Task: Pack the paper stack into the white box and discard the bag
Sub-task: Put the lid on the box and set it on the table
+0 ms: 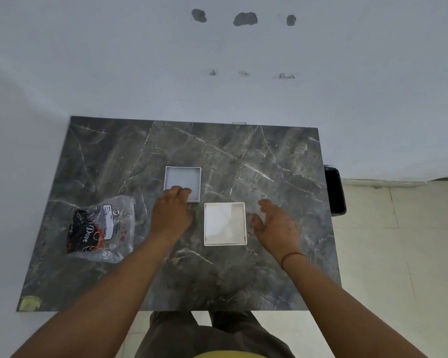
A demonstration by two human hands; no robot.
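Two shallow white square box halves lie on the dark marble table (243, 156). The farther half (185, 177) is empty, and my left hand (171, 213) has its fingers curled over its near rim. The nearer half (225, 223) shows a flat, pale, glossy surface nearly level with its rim, which looks like the paper stack. My right hand (276, 227) hovers just right of it, open, fingers spread, not touching. A crumpled clear plastic bag (102, 228) with black and red print lies at the table's left.
A black bin (335, 189) stands on the floor past the table's right edge. A white wall runs behind the table. A piece of tape (30, 303) marks the near left corner. My legs stand at the near edge.
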